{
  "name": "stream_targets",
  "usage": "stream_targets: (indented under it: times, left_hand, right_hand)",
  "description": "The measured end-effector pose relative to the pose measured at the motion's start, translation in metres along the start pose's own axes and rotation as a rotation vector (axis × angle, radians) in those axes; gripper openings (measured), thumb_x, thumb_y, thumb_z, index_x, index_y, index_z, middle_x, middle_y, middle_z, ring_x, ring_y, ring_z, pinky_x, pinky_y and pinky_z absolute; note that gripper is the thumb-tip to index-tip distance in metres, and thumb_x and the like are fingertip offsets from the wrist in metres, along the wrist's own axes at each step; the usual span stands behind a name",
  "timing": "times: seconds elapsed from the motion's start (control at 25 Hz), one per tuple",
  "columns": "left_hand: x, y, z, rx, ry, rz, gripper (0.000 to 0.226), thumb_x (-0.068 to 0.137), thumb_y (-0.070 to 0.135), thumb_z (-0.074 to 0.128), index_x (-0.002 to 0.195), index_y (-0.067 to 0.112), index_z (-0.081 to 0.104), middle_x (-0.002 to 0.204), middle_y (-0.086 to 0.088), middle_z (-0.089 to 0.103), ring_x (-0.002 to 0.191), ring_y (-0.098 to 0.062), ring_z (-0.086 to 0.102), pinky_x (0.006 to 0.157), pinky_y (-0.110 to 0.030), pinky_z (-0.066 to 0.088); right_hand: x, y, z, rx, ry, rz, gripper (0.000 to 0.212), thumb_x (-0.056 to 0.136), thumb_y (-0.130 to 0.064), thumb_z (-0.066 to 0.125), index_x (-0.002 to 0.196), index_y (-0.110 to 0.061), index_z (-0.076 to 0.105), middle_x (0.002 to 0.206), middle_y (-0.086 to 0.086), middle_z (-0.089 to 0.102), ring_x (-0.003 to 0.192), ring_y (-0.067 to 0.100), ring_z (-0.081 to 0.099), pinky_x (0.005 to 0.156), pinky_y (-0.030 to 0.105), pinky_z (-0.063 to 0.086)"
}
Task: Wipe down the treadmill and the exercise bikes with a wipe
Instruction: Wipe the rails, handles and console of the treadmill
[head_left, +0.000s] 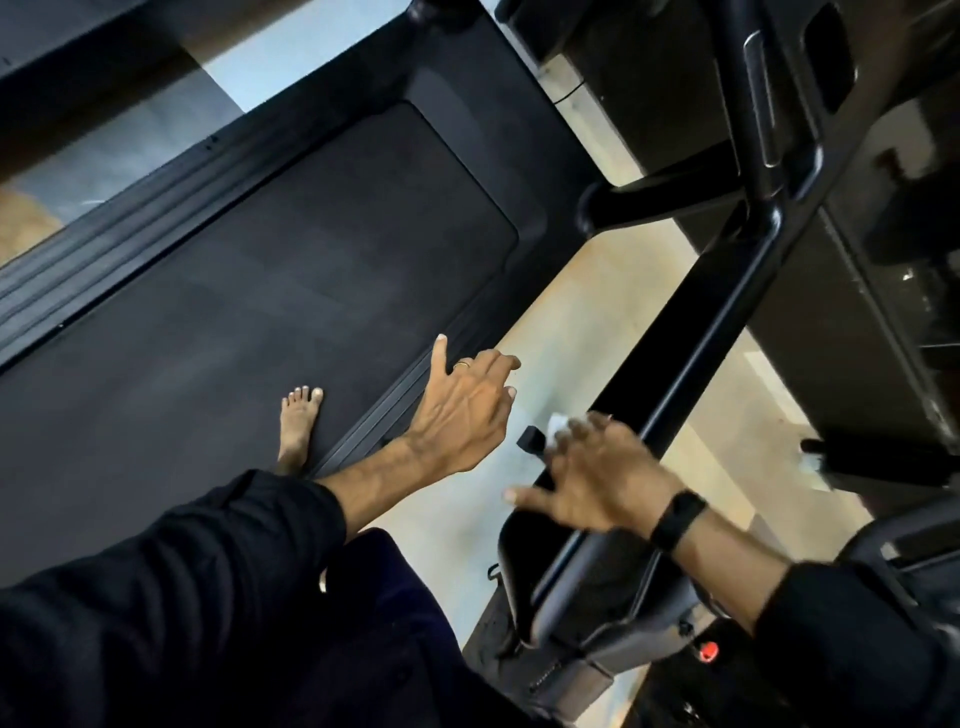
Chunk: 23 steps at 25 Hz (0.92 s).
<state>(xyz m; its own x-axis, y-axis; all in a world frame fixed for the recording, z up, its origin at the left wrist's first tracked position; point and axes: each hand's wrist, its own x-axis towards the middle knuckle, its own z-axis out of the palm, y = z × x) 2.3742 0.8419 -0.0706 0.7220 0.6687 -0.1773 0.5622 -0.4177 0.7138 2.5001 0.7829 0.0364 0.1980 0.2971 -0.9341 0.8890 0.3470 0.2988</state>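
Standing on one broad black rubber treadmill belt, you press one small crumpled white wipe onto its black handrail under your right hand (fingers spread, blurred); your left hand hangs open, holding nothing.

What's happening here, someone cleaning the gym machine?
Yes. A person stands barefoot on the treadmill belt, one foot visible on it. Their right hand presses a white wipe against the black side handrail, apparently mid-wipe, since the hand is blurred. The left hand hangs free in the air with fingers spread, holding nothing. A red button shows on the console near the bottom right.
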Motion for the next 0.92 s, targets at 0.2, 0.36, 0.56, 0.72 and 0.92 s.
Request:
stream_targets:
  times: [0.2,0.36,0.56,0.72,0.92]
  left_hand:
    - [0.040,0.006,-0.015,-0.085,-0.034,0.010,0.041,0.098,0.028,0.029,0.134,0.018,0.046,0.124,0.001,0.057,0.101,-0.024,0.061,0.117,-0.052,0.000]
    - [0.069,0.018,-0.027,-0.109,-0.091,0.058,0.043,0.098,0.028,0.029,0.136,0.019,0.045,0.127,0.000,0.059,0.100,-0.024,0.063,0.118,-0.054,0.002]
    - [0.108,0.023,-0.044,-0.137,-0.105,0.104,0.044,0.098,0.028,0.029,0.137,0.020,0.045,0.128,0.001,0.060,0.102,-0.023,0.063,0.119,-0.053,0.002]
    - [0.136,0.025,-0.042,-0.175,-0.124,0.095,0.045,0.097,0.029,0.028,0.138,0.020,0.044,0.129,0.001,0.060,0.105,-0.023,0.063,0.119,-0.051,0.001]
    - [0.159,0.037,-0.032,-0.251,-0.110,0.099,0.040,0.102,0.025,0.036,0.140,0.019,0.044,0.131,0.002,0.059,0.109,-0.020,0.062,0.119,-0.046,-0.001]
  right_hand:
    - [-0.045,0.049,-0.010,0.245,0.100,-0.220,0.109,0.075,-0.086,-0.017,0.144,-0.024,0.040,0.157,0.001,0.035,0.147,0.020,0.025,0.120,0.041,0.018]
    - [0.015,0.181,-0.036,0.111,-0.019,0.288,0.139,0.048,-0.083,-0.040,0.155,-0.020,0.024,0.164,0.004,0.017,0.151,0.021,0.011,0.123,0.041,0.007]
    - [0.040,0.141,-0.037,0.001,-0.212,0.272,0.109,0.077,-0.083,-0.010,0.156,-0.007,0.000,0.164,0.016,-0.004,0.152,0.032,-0.004,0.123,0.046,0.000]
    - [-0.007,0.119,-0.032,0.063,-0.156,0.144,0.111,0.074,-0.082,-0.015,0.154,-0.005,-0.009,0.162,0.014,-0.015,0.147,0.029,-0.026,0.120,0.051,-0.015]
    - [0.072,0.221,-0.053,-0.018,-0.207,0.533,0.115,0.076,-0.084,-0.010,0.153,0.002,-0.009,0.161,0.021,-0.015,0.148,0.031,-0.024,0.120,0.048,-0.014]
